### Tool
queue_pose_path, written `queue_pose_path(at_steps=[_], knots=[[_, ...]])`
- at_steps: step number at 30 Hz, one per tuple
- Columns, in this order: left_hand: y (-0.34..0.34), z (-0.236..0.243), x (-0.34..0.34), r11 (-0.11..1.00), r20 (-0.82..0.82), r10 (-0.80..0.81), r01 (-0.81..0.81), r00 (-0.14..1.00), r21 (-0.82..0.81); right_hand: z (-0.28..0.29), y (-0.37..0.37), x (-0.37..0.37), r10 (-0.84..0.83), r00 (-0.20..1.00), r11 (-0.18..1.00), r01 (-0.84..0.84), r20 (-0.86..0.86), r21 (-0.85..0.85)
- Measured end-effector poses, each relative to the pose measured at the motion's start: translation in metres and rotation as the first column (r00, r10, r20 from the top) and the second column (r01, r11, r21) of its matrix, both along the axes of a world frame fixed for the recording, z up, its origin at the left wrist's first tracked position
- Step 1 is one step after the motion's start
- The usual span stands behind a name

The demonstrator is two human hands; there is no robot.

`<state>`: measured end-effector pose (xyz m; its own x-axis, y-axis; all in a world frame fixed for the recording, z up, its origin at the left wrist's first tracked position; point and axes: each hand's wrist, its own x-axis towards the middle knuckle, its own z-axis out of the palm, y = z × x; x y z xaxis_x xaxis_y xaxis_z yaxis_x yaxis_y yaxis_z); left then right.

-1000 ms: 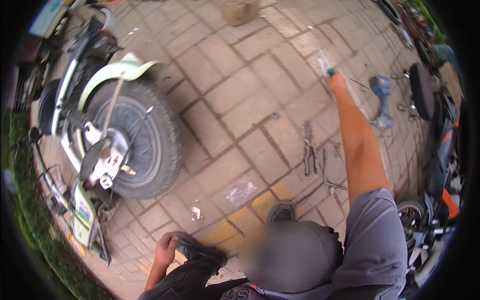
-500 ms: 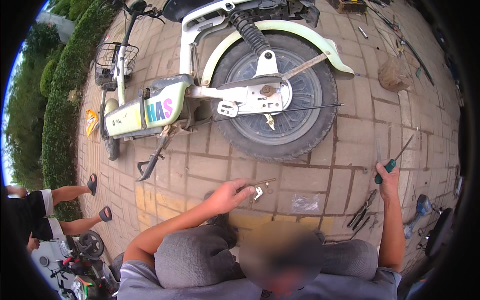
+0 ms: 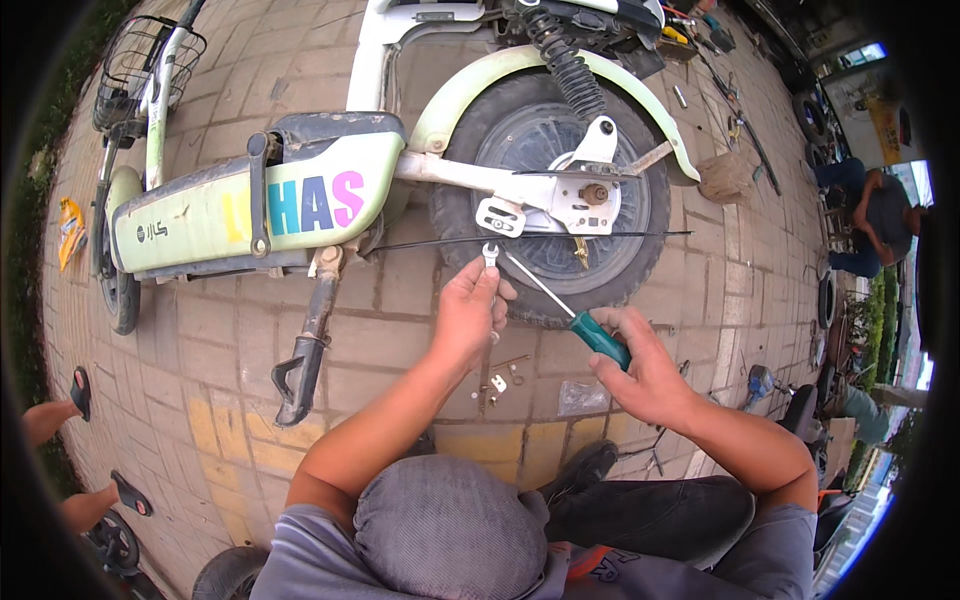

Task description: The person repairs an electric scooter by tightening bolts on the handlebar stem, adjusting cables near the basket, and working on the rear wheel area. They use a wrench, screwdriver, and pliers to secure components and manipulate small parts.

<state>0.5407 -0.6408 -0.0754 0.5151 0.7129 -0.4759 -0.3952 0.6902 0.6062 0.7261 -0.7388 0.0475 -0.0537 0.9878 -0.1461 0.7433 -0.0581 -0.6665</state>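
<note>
Tan brick paving, faded yellow bricks, green hedge, daylight

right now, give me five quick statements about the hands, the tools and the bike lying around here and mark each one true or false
1. The right hand holds a green-handled screwdriver. True.
2. The left hand grips a pair of pliers. False: it holds a silver wrench.
3. The rear mudguard is pale green. True.
4. The clear plastic bag is tucked into the wire basket. False: it lies on the paving.
5. The rear tyre is bright red. False: it is dark grey to black.
</note>
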Motion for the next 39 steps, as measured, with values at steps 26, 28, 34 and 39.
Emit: queue_pose_path(at_steps=[26,28,34,39], knots=[[0.045,-0.019,-0.008,0.985,0.373,0.038,0.029,0.927,-0.172,0.104,0.119,-0.069,0.353,0.774,0.884,-0.46,0.526,0.084],[0.044,-0.015,-0.007,0.991,0.377,0.044,0.009,0.925,-0.137,0.108,0.133,-0.083,0.277,0.852,0.921,-0.367,0.444,0.13],[0.033,-0.019,0.013,0.972,0.383,0.19,-0.118,0.904,-0.204,0.045,0.131,-0.122,-0.156,0.899,0.835,0.342,-0.41,0.431],[0.035,-0.016,0.011,0.98,0.407,0.141,-0.068,0.903,-0.189,0.014,0.131,-0.119,0.011,0.78,0.741,0.414,-0.626,0.528]])
